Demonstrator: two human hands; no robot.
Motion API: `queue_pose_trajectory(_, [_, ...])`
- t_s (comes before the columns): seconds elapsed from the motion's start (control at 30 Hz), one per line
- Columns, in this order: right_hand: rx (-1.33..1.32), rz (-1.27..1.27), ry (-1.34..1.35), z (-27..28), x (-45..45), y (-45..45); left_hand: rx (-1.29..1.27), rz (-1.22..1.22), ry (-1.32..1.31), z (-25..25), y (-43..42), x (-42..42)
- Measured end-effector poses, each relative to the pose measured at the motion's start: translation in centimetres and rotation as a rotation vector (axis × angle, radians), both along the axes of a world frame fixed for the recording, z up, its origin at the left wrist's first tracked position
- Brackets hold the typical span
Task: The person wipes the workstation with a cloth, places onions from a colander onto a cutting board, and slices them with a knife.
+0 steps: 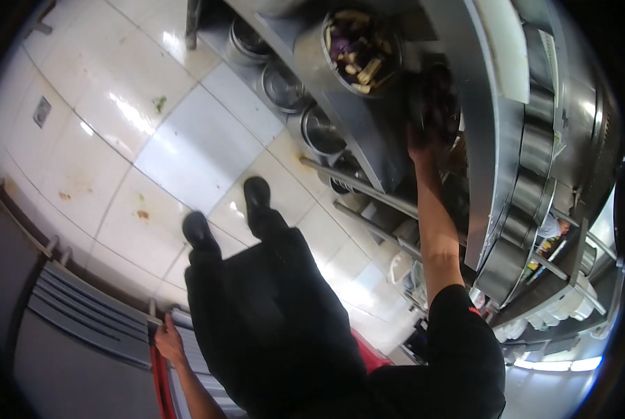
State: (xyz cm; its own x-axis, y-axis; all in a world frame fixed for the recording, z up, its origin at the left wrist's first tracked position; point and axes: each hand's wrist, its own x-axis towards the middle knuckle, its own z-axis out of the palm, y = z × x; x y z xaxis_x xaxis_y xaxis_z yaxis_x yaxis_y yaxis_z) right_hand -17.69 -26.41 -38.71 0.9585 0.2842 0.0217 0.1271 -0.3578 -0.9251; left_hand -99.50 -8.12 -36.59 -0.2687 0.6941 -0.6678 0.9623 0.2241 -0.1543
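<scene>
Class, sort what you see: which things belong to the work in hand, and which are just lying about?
In use, apparently:
right hand
dark container it holds
pot of cut pieces beside it

Lying about:
lower round pots
green scrap on floor

- This is a working kitchen, large in scale, probably a restaurant's or canteen's.
- Toward one o'clock, a deep metal pot (314,56) full of chopped, purple and pale food sits on a steel shelf (361,129).
- At twelve o'clock, more round metal vessels (282,87) stand in a row down low.
- Between two and three o'clock, big steel containers (537,150) line up beside a long metal tabletop (490,133).
- Near four o'clock are pale, stacked containers (567,307) and a bright light strip (563,364).
- Toward ten o'clock, the glossy tiled floor (117,91) shows brown stains and a green scrap (159,105).
</scene>
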Motion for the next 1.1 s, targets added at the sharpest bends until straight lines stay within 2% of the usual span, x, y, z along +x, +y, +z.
queue_pose_trajectory(0.03, [0.365, -0.081, 0.340, 2.3, -1.4, 1.6, -0.016, 0.002, -0.005, 0.3, -0.1, 0.4])
queue_pose_trajectory(0.07, [0.743, -0.266, 0.639, 4.6, -2.8, 3.3, -0.032, -0.003, -0.012, 0.4, -0.2, 0.2])
queue_pose_trajectory(0.1, [0.872, -0.307, 0.696, 4.6, -3.1, 3.9, -0.053, 0.006, -0.115, 0.0, -0.2, -0.1])
queue_pose_trajectory(0.2, [0.989, -0.301, 0.662, 3.0, -3.5, 3.5, -0.099, 0.063, -0.361, -3.1, -0.6, -0.8])
queue_pose_trajectory(0.27, [1.045, -0.319, 0.664, 1.2, -4.4, 2.2, -0.072, 0.080, -0.507, -1.1, 0.9, 3.5])
queue_pose_trajectory(0.33, [1.081, -0.345, 0.685, -0.2, -5.6, 0.7, 0.036, -0.175, -0.455, -0.7, 1.6, 6.2])
queue_pose_trajectory(0.4, [1.124, -0.356, 0.725, -2.1, -7.8, -0.9, -0.049, -0.166, -0.453, -0.6, 2.9, 8.9])
queue_pose_trajectory(0.47, [1.186, -0.320, 0.782, -4.1, -10.6, -2.1, -0.222, 0.002, -0.611, 1.5, 5.0, 13.1])
queue_pose_trajectory(0.53, [1.304, -0.179, 0.881, -7.9, -14.3, -4.0, -0.264, 0.080, -0.826, 1.4, 5.6, 15.5])
queue_pose_trajectory(0.57, [1.366, -0.089, 0.945, -10.0, -16.5, -5.0, -0.247, 0.026, -0.871, 2.1, 5.9, 17.2])
queue_pose_trajectory(0.63, [0.839, -0.623, 0.882, -4.1, -22.5, -0.4, -0.282, 0.061, -0.925, 3.4, 6.2, 19.9])
queue_pose_trajectory(0.67, [0.812, -0.810, 0.967, 1.2, -25.2, 2.0, -0.298, 0.083, -0.950, 4.1, 6.4, 21.0])
queue_pose_trajectory(0.73, [0.911, -0.718, 1.028, 1.8, -30.6, 1.7, -0.375, 0.220, -0.940, 7.2, 6.7, 23.1])
queue_pose_trajectory(0.77, [0.945, -0.623, 1.088, 2.8, -32.9, 1.4, -0.431, 0.180, -0.949, 7.4, 7.0, 22.9])
queue_pose_trajectory(0.8, [0.822, -0.635, 1.148, 4.4, -35.2, 1.4, -0.469, 0.244, -0.960, 8.0, 7.1, 22.8])
queue_pose_trajectory(0.87, [0.774, -0.597, 1.195, 7.0, -39.9, 1.1, -0.547, 0.374, -0.979, 9.5, 7.1, 22.2])
queue_pose_trajectory(0.9, [0.726, -0.590, 1.224, 10.1, -41.7, 1.5, -0.656, 0.431, -1.058, 9.9, 7.3, 21.5])
queue_pose_trajectory(0.93, [0.658, -0.555, 1.229, 9.3, -44.0, 0.2, -0.727, 0.466, -1.118, 11.2, 7.6, 21.3])
queue_pose_trajectory(0.97, [0.647, -0.534, 1.238, 12.7, -45.3, 0.8, -0.757, 0.502, -1.191, 13.7, 7.9, 21.9])
queue_pose_trajectory(1.07, [0.493, -0.455, 1.294, 16.9, -48.3, -0.5, -0.964, 0.593, -1.544, 20.6, 8.1, 23.8])
queue_pose_trajectory(1.1, [0.482, -0.423, 1.299, 19.6, -48.7, -0.5, -0.906, 0.485, -1.522, 22.1, 8.1, 24.2])
